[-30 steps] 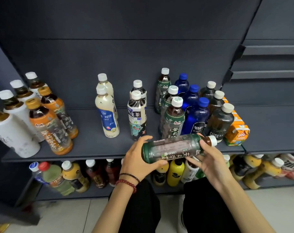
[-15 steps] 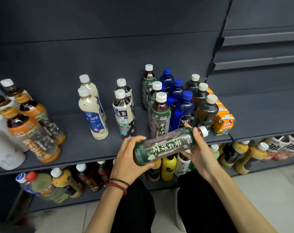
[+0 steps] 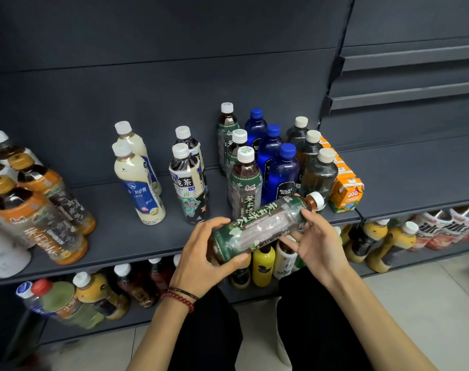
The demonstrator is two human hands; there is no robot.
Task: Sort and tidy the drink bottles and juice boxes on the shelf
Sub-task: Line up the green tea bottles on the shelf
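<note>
Bottle of green-label tea up in both hands, just off the front edge of the upper shelf, nearly sideways, white cap tipped up to the right. Grips the base end with the left hand: fingers curled over the top, thumb wrapped underneath, a firm hold. Takes the shoulder end with the right hand, fingers bent round it from behind, grasping too. Red and dark bracelets on the left wrist.

Right behind, on the shelf: three matching green-label teas, upright, in a file running back to the wall. Just beside them to the right, three blue soda bottles in their own file, then three dark bottles with cream caps, then a line of orange juice boxes at the shelf's right end. Cap of the held bottle close in front of the nearest dark one.

Further left, well apart from that cluster: two oolong tea bottles, one behind the other, and two creamy milk-tea bottles likewise. Over at the far left, orange-label teas with gold caps, white bottles beside them, partly cut off by the frame edge.

Down on the lower shelf: mixed bottles, a yellow one upright under the hands, several at the right leaning or tipped over, hard to call which. Dark trousers and pale floor tiles at the bottom.
</note>
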